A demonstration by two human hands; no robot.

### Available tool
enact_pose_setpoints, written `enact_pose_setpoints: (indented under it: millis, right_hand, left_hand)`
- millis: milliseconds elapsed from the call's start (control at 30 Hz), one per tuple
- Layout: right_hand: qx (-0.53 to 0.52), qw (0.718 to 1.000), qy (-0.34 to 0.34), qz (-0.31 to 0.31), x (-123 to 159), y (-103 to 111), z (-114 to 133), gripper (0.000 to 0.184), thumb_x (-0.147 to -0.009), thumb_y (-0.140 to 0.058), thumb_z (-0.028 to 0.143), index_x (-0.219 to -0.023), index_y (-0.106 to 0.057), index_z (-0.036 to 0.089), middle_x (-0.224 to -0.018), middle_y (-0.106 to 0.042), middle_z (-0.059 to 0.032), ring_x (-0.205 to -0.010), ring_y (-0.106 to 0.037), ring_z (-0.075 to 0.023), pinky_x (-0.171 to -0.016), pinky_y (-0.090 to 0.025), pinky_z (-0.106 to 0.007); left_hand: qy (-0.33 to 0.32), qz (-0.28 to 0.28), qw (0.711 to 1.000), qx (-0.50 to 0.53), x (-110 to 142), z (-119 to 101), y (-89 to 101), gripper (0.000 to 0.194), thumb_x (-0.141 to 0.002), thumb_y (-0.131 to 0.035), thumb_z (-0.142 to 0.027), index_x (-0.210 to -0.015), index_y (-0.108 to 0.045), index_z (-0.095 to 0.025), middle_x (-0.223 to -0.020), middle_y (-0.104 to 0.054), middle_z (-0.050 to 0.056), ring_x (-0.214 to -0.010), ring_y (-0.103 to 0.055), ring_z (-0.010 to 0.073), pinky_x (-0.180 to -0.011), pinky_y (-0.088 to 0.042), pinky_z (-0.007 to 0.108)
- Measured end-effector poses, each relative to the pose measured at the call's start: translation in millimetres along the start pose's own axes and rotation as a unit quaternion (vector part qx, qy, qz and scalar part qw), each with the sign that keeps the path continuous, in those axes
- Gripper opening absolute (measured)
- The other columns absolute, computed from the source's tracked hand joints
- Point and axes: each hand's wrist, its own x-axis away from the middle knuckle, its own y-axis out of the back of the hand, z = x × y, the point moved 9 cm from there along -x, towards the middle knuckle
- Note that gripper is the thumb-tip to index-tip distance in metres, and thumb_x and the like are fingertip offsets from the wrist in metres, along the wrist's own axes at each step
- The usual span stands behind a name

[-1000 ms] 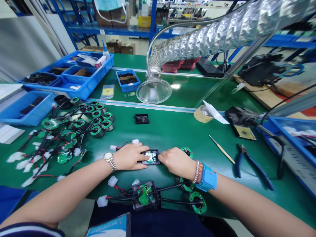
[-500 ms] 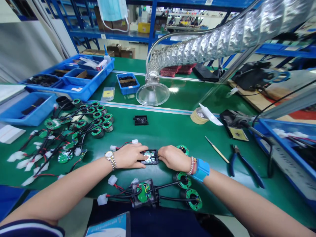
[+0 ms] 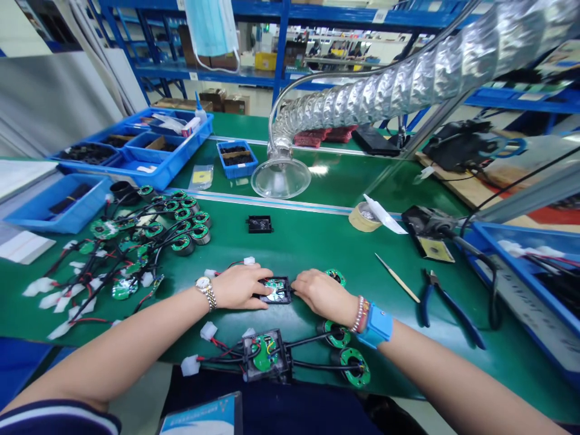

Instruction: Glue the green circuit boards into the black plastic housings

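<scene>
Down at the front of the green worktop [image 3: 326,241] in the head view, grasping the left end of a small open black plastic case [image 3: 281,301] with the left hand [image 3: 238,287]. Spanning it with a part-open grip, with the thumb along the near edge and fingers reaching over the far side and onto the circuit board [image 3: 275,289] inside. Over at the case's right end, touching with the curled fingertips of the right hand [image 3: 324,293]; can't tell whether pinching anything within that grip, with the fingers hiding it. Keeping both palms low, facing each other across the case, with the left forearm slanting in from the lower left and the right from the lower right. Wearing a wristwatch [image 3: 203,284] on the left, plus a beaded bracelet [image 3: 360,314] and a blue wrist strap [image 3: 378,326] on the right. Nearer the body, seeing a wired case [image 3: 267,356], joined by black cables to round green boards [image 3: 356,367]. Farther away, beyond the left fingers, spotting another black case part [image 3: 260,224]. Off to the right, lying apart: blue-handled pliers [image 3: 432,284].
</scene>
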Motion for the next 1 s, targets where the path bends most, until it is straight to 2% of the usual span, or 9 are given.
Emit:
enact_pose_setpoints:
  millis: [133, 333, 500, 600, 667, 733, 800, 900, 1000]
  right_hand:
    - [0.0, 0.999, 0.027, -0.032, 5, 11, 12, 0.025, -0.086, -0.047, 0.027, -0.109, -0.056, 0.021, -0.095, -0.055, -0.0077, -0.082, -0.049, -0.0173, -0.068, -0.033, -0.03]
    - [0.032, 0.999, 0.03, 0.004, -1, 6, 27, 0.02, -0.086, -0.047, 0.028, -0.094, -0.06, 0.016, -0.09, -0.053, -0.0077, -0.081, -0.045, -0.018, -0.068, -0.033, -0.032]
    - [-0.022, 0.998, 0.036, -0.048, -2, 6, 30, 0.019, -0.088, -0.044, 0.02, -0.095, -0.06, 0.015, -0.099, -0.055, -0.0084, -0.086, -0.046, -0.0173, -0.073, -0.037, -0.031]
    - [-0.066, 0.994, 0.056, -0.064, 0, 2, 30, 0.02, -0.089, -0.042, 0.02, -0.095, -0.061, 0.015, -0.096, -0.059, -0.0072, -0.085, -0.047, -0.0165, -0.076, -0.038, -0.03]
    - [-0.074, 0.994, 0.051, -0.064, 1, -1, 28, 0.02, -0.088, -0.043, 0.021, -0.093, -0.062, 0.016, -0.091, -0.061, -0.0067, -0.083, -0.047, -0.0167, -0.075, -0.038, -0.03]
    - [-0.076, 0.994, 0.038, -0.071, 1, -1, 25, 0.02, -0.088, -0.043, 0.022, -0.093, -0.062, 0.017, -0.089, -0.061, -0.0066, -0.083, -0.048, -0.0168, -0.073, -0.038, -0.03]
    - [-0.08, 0.993, 0.032, -0.077, 1, 1, 24, 0.019, -0.087, -0.045, 0.021, -0.094, -0.062, 0.018, -0.089, -0.061, -0.0062, -0.083, -0.049, -0.0163, -0.073, -0.038, -0.03]
    - [-0.089, 0.993, 0.038, -0.071, 0, 1, 25, 0.014, -0.085, -0.049, 0.019, -0.092, -0.061, 0.017, -0.087, -0.061, -0.0055, -0.079, -0.05, -0.015, -0.073, -0.039, -0.029]
    - [-0.098, 0.992, 0.04, -0.066, -2, 2, 25, 0.008, -0.082, -0.053, 0.018, -0.087, -0.06, 0.016, -0.084, -0.061, -0.005, -0.075, -0.05, -0.0142, -0.072, -0.039, -0.028]
  left_hand:
    - [-0.004, 0.005, 1.0, -0.006, 1, -1, 1.5, 0.029, -0.082, -0.051, -0.044, -0.099, -0.064, -0.023, -0.114, -0.054, 0.008, -0.084, -0.054, 0.0206, -0.07, -0.047, 0.031]
    - [-0.003, 0.023, 1.0, 0.003, -3, 1, 1.9, 0.028, -0.081, -0.053, -0.044, -0.095, -0.065, -0.023, -0.114, -0.054, 0.008, -0.086, -0.055, 0.0213, -0.072, -0.047, 0.032]
    - [0.014, 0.043, 0.998, 0.041, 0, 0, 11.8, 0.032, -0.072, -0.064, -0.04, -0.099, -0.062, -0.022, -0.121, -0.051, 0.008, -0.101, -0.052, 0.0249, -0.085, -0.045, 0.036]
    - [0.068, 0.021, 0.994, 0.079, 9, 7, 22.9, 0.044, -0.074, -0.059, -0.021, -0.117, -0.05, -0.02, -0.129, -0.045, 0.008, -0.114, -0.045, 0.0226, -0.095, -0.04, 0.033]
    - [0.146, 0.019, 0.986, 0.076, 18, 22, 23.4, 0.043, -0.077, -0.049, -0.012, -0.12, -0.045, -0.017, -0.124, -0.05, 0.009, -0.108, -0.051, 0.0212, -0.091, -0.043, 0.034]
    - [0.22, 0.034, 0.973, 0.053, 25, 36, 18.3, 0.032, -0.081, -0.043, -0.013, -0.113, -0.049, -0.016, -0.112, -0.057, 0.01, -0.096, -0.057, 0.0222, -0.082, -0.047, 0.036]
    - [0.256, 0.044, 0.965, 0.035, 29, 45, 13.2, 0.023, -0.084, -0.041, -0.017, -0.103, -0.055, -0.015, -0.103, -0.061, 0.009, -0.089, -0.059, 0.0228, -0.078, -0.048, 0.036]
    - [0.259, 0.036, 0.965, 0.028, 27, 49, 11.0, 0.02, -0.086, -0.04, -0.019, -0.091, -0.06, -0.015, -0.095, -0.064, 0.009, -0.088, -0.059, 0.022, -0.078, -0.047, 0.034]
    - [0.227, 0.014, 0.973, 0.038, 24, 42, 13.5, 0.023, -0.087, -0.04, -0.021, -0.083, -0.062, -0.015, -0.087, -0.065, 0.007, -0.083, -0.06, 0.0197, -0.075, -0.047, 0.03]
